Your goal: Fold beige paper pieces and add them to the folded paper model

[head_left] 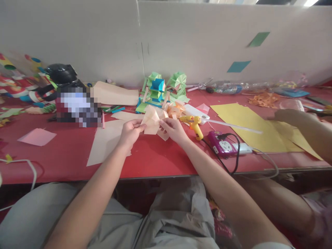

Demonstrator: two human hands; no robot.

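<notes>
A small folded piece of cream paper (151, 121) is held up between my two hands above the red table. My left hand (131, 132) pinches its left edge between thumb and fingers. At its right side my right hand (173, 130) has thumb and fingers closed on the paper. Just behind are orange paper pieces (176, 108) and a green and blue folded paper model (157, 90). A yellow glue gun (194, 125) lies to the right of my right hand. Larger cream sheets (105, 141) lie left of and partly under my left hand.
A purple power strip (223, 144) with cables sits near the front edge. Yellow sheets (249, 128) lie to the right, under another person's hand (290, 118). A pink sheet (37, 137) and a black object (62, 75) are at left. Plastic bottles (229, 88) lie along the back wall.
</notes>
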